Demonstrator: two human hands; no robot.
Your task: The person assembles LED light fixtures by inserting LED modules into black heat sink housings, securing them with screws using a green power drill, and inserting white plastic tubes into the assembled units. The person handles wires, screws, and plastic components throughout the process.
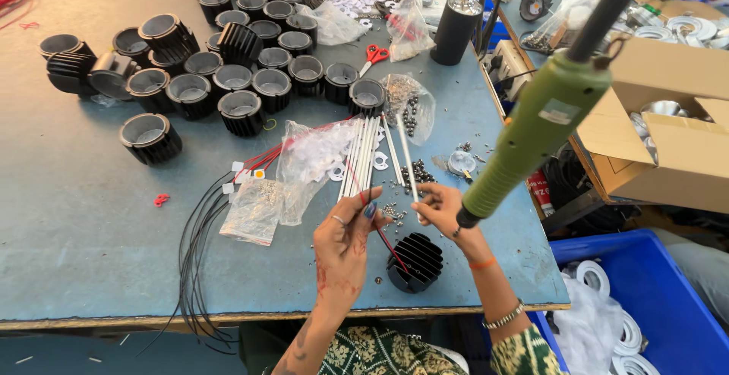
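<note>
My left hand (343,247) is raised over the blue-grey table (76,223), its fingertips pinching a thin red and black wire (386,240) that runs down into a black finned round housing (415,261). My right hand (443,209) is just to the right, fingers closed on a small part I cannot make out, directly above the housing. A green hanging electric screwdriver (535,132) slants down to my right wrist; neither hand grips it. White thin tubes (363,155) and loose small screws (395,212) lie just beyond my fingers.
Several black finned housings (228,64) crowd the far left of the table. Clear plastic bags (307,162), black cables (199,246), red scissors (373,56) and a black cylinder (454,29) lie around. A cardboard box (676,117) and blue bins (645,299) stand to the right.
</note>
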